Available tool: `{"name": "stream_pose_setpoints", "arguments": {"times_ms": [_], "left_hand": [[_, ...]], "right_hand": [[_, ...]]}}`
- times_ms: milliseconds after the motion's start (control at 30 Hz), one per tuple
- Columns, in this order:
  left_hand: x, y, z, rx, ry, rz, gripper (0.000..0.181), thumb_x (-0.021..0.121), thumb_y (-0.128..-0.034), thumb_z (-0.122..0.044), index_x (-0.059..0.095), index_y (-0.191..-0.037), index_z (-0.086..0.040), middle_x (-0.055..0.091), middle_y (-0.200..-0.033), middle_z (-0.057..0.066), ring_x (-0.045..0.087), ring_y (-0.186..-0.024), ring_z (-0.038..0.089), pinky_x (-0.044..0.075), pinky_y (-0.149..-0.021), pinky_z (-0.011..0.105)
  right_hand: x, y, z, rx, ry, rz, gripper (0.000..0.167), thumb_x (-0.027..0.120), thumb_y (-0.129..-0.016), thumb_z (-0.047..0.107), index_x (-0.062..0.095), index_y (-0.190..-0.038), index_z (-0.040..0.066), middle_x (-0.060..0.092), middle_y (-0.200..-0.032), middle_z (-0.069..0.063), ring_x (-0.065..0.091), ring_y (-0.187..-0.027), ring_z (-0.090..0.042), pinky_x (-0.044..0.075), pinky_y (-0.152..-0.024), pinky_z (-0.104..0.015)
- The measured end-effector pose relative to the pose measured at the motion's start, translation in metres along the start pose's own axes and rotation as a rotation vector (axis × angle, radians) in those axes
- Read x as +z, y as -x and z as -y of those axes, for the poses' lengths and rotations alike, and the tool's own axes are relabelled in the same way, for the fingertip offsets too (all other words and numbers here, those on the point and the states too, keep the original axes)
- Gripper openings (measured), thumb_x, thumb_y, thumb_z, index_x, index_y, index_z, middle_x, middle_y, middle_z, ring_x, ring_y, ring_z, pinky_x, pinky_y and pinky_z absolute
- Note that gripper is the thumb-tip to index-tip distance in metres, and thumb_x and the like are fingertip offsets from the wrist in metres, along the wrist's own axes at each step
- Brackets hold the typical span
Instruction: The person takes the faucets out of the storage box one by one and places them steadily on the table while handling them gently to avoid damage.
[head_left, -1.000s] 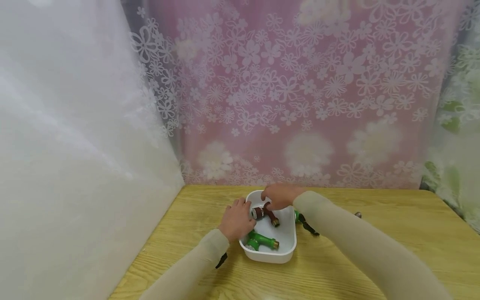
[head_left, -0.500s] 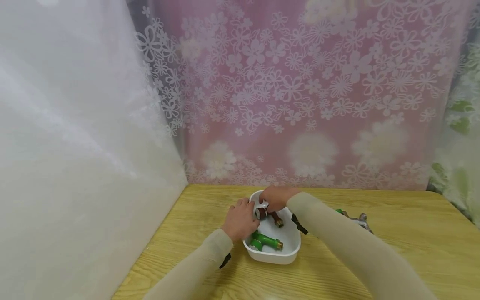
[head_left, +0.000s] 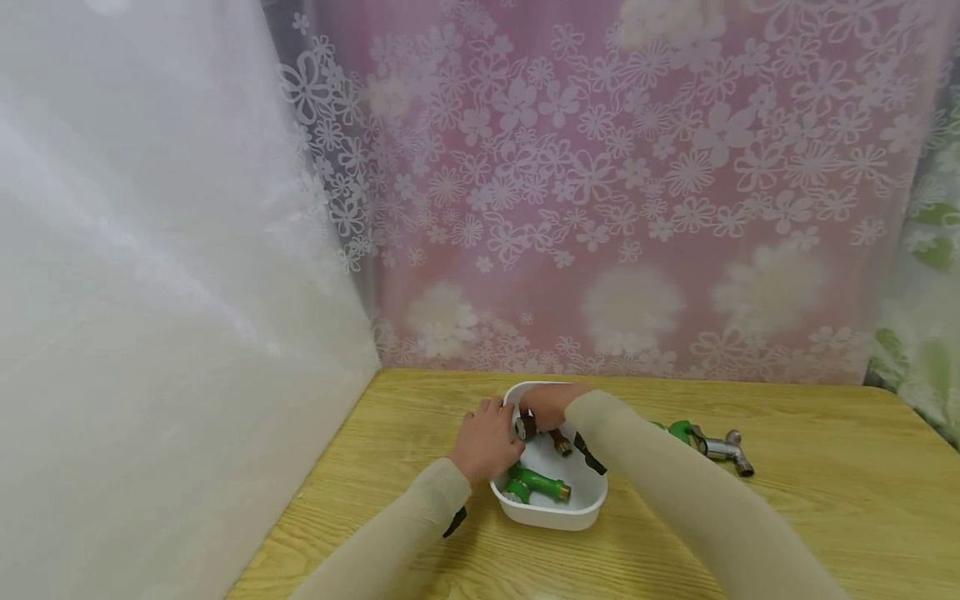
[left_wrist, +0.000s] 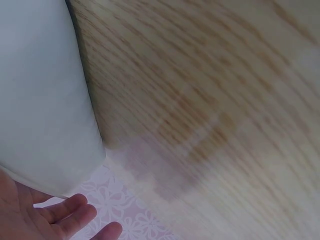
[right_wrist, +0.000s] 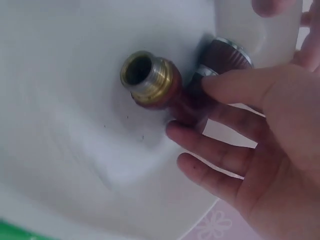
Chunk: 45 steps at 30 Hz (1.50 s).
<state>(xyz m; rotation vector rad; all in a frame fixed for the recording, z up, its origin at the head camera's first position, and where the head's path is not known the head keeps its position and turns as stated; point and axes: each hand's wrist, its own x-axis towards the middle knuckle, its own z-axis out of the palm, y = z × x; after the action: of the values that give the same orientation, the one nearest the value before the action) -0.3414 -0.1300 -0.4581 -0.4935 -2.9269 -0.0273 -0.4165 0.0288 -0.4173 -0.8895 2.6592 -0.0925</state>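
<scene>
A white oval tub [head_left: 553, 518] stands on the wooden table, with a brown faucet [head_left: 562, 442] and a green faucet [head_left: 542, 483] inside. My right hand [head_left: 553, 403] reaches into the tub's far end; in the right wrist view its thumb and fingers [right_wrist: 215, 147] lie around the brown faucet [right_wrist: 187, 102], whose brass threaded end points away from the palm. My left hand [head_left: 486, 440] rests over the tub's left rim, fingers loosely bent. The left wrist view shows part of this hand [left_wrist: 50, 220], with relaxed fingers at the tub's edge.
Right of the tub, partly behind my right sleeve, a green faucet [head_left: 681, 431] and a silver faucet [head_left: 722, 448] lie on the table [head_left: 840, 500]. A white sheet [head_left: 150, 333] hangs at the left and a pink flowered curtain [head_left: 630, 208] behind the table.
My right hand has moved down and slightly left onto the brown faucet, its fingers closing around it. The view has shifted, and the faucets on the right show more. The left hand stays at the rim.
</scene>
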Motion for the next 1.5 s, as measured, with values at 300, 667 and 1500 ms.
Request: {"name": "stream_pose_setpoints", "arguments": {"times_ms": [300, 667, 1500], "left_hand": [[0.003, -0.002, 0.000, -0.004, 0.002, -0.008, 0.056, 0.054, -0.0977, -0.043, 0.049, -0.144, -0.012, 0.051, -0.139, 0.007, 0.049, -0.126, 0.024, 0.048, -0.095, 0.050], [0.002, -0.001, -0.001, -0.013, 0.001, -0.006, 0.057, 0.054, -0.0982, -0.047, 0.050, -0.143, -0.013, 0.052, -0.138, 0.006, 0.050, -0.124, 0.023, 0.049, -0.093, 0.050], [0.002, -0.001, -0.002, -0.014, 0.000, -0.020, 0.058, 0.056, -0.0967, -0.049, 0.052, -0.140, -0.010, 0.053, -0.136, 0.008, 0.051, -0.124, 0.025, 0.049, -0.093, 0.052]], "right_hand": [[0.001, 0.003, 0.008, 0.038, 0.033, 0.004, 0.017, 0.065, -0.096, 0.008, 0.071, -0.091, 0.022, 0.067, -0.086, 0.006, 0.062, -0.077, -0.011, 0.055, -0.075, -0.035], [-0.001, 0.012, 0.012, 0.050, 0.038, 0.020, 0.019, 0.066, -0.095, 0.004, 0.071, -0.094, 0.023, 0.067, -0.088, 0.008, 0.062, -0.079, -0.009, 0.055, -0.076, -0.033], [-0.013, 0.026, 0.004, -0.047, 0.072, -0.043, 0.017, 0.071, -0.091, 0.006, 0.068, -0.094, 0.023, 0.066, -0.089, 0.009, 0.058, -0.079, -0.010, 0.052, -0.078, -0.032]]}}
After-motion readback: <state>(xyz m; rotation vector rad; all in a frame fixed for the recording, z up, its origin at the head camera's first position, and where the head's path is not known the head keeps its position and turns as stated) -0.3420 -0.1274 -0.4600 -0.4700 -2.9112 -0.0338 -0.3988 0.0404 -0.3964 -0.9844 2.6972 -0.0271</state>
